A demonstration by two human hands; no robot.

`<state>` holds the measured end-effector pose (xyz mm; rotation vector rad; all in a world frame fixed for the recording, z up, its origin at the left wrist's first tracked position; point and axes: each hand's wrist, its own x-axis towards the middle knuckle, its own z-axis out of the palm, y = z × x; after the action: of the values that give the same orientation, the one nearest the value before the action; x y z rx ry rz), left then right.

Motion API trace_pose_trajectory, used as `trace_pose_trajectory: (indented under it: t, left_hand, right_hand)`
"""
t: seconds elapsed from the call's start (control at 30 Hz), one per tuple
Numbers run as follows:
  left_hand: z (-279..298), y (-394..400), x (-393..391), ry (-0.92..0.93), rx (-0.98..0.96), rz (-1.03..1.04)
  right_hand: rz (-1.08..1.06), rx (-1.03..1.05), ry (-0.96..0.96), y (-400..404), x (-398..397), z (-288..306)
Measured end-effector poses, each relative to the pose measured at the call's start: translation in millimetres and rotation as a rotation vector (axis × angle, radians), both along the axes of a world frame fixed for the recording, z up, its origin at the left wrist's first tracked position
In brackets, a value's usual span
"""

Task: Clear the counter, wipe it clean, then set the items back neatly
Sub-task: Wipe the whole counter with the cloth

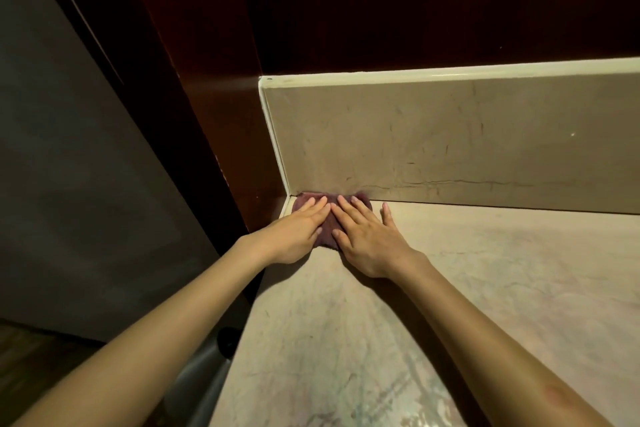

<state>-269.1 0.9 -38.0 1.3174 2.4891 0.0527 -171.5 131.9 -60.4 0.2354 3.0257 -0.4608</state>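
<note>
Mostly hidden under both palms: a dark maroon cloth [327, 229], pushed into the far left corner of the counter [450, 288], touching the backsplash [450, 149]. Left hand [294, 229] flat on it, fingers straight and together; right hand [367, 239] flat too, fingers spread, little finger off the cloth on bare stone. Pale veined marble, faintly cracked along the backsplash. Dark red wood panel [207, 97] at the left edge. Hard to make out below the counter's left edge: a grey, blurred shape [201, 374]. Open counter to the right.
</note>
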Motion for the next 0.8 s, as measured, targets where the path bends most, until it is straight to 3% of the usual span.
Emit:
trace_pose_trajectory:
  t: [0.27,0.8]
  left_hand:
    - [-1.6,13.8,16.6,-0.016,0.016,0.022]
    - [-8.7,160.3,127.5,0.050,0.081,-0.156]
  right_hand:
    - [0.024,-0.006,-0.014,18.8,13.2,2.6]
    - [-0.139,0.041,-0.045,152.4,143.6,3.7]
